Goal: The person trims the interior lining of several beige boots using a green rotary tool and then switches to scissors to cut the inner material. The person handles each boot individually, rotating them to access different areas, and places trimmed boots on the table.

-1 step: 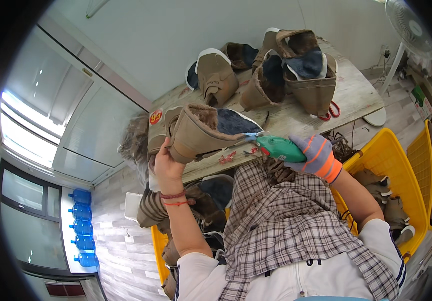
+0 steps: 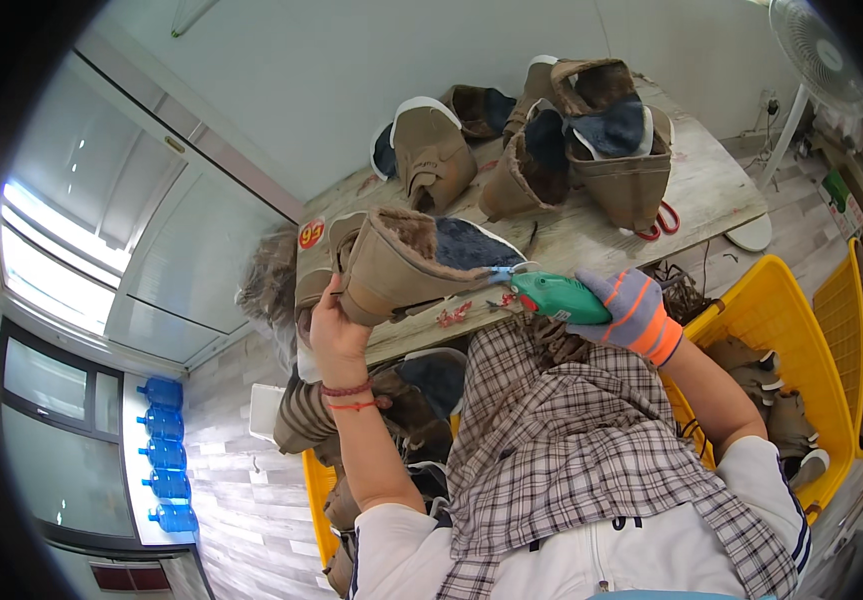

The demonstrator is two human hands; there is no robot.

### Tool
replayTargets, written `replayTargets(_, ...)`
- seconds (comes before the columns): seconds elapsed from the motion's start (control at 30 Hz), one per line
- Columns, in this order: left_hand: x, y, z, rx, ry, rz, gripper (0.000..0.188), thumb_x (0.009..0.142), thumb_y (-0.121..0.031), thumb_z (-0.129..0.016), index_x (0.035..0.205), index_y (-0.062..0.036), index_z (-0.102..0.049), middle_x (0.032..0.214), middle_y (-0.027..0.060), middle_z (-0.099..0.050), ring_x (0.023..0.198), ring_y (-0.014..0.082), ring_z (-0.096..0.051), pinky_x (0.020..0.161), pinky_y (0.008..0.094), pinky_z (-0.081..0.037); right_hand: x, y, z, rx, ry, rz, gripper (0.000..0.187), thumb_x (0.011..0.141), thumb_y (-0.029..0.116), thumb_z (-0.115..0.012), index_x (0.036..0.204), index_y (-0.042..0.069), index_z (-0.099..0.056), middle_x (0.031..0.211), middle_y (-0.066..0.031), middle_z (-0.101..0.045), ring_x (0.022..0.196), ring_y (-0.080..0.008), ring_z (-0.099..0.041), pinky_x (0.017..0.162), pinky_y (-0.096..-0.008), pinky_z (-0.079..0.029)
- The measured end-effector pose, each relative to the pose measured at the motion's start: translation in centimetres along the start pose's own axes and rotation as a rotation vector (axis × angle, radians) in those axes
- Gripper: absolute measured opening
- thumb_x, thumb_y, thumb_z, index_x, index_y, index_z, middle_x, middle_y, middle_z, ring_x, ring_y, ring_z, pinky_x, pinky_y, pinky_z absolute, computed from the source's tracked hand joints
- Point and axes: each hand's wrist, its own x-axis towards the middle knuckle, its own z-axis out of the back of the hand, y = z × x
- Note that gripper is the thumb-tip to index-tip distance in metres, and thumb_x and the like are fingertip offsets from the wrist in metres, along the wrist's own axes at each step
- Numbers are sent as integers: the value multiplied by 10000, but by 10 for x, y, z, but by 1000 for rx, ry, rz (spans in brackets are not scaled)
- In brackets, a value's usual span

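Observation:
My left hand, bare and with red bracelets at the wrist, is closed on a brown fur-lined shoe upper. The upper lies tilted on its side over the table's near edge, its dark blue lining facing up. In a grey and orange glove, my right hand grips a green handheld electric cutter. The cutter's pale bluish head meets the lining's edge at the upper's right end. Whether the blade is moving cannot be seen.
Several similar uppers stand on the worn wooden table, red-handled scissors beside them. A yellow basket holding shoe pieces stands at my right; more pieces lie under the table. A white fan is at the far right.

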Motion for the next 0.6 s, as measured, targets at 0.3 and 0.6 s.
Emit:
replayTargets(0.3, -3, 7, 1, -74, 36, 65, 383, 978, -161, -418, 1292, 58, -424, 1315, 211, -496, 1223, 349, -476, 1041, 490, -371, 6, 9, -2, 106, -66, 16, 655, 592, 481, -803, 1079, 78, -631, 620, -75, -590, 518, -259, -549, 495, -335, -443)
replayTargets(0.6, -32, 40, -24, -79, 13, -144, 370, 954, -132, -474, 1285, 33, -455, 1314, 176, -512, 1236, 308, -471, 1059, 470, -359, 14, 25, -7, 217, -112, -41, 633, 601, 438, -819, 1091, 81, -636, 590, -98, -558, 531, -272, -565, 501, -348, -455)
